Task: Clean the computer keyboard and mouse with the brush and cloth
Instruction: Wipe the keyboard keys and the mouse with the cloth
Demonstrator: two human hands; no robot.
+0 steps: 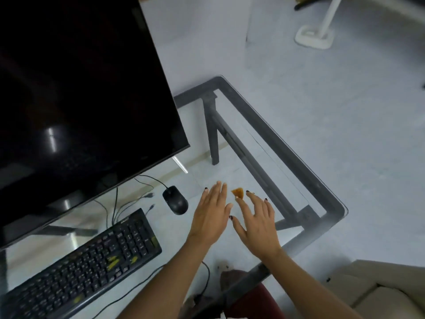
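1. On the glass desk (296,157), seen from the head camera, both bare hands reach forward side by side over the clear top, right of the mouse (175,200)
2. The left hand (210,215) is flat, palm down, fingers straight and close together, holding nothing
3. The right hand (257,223) is spread wide, palm down, fingers apart, also holding nothing
4. A small orange piece (238,193) shows just beyond the two hands, between their fingertips; whether it is cloth or something else cannot be told, nor whether either hand touches it
5. The black mouse lies on the glass just left of the left hand, its cable running back toward the monitor (80,88)
6. The black keyboard (85,268) sits at an angle in front of the dark monitor, well left of the hands, with yellowish marks on some keys
7. A brush cannot be made out
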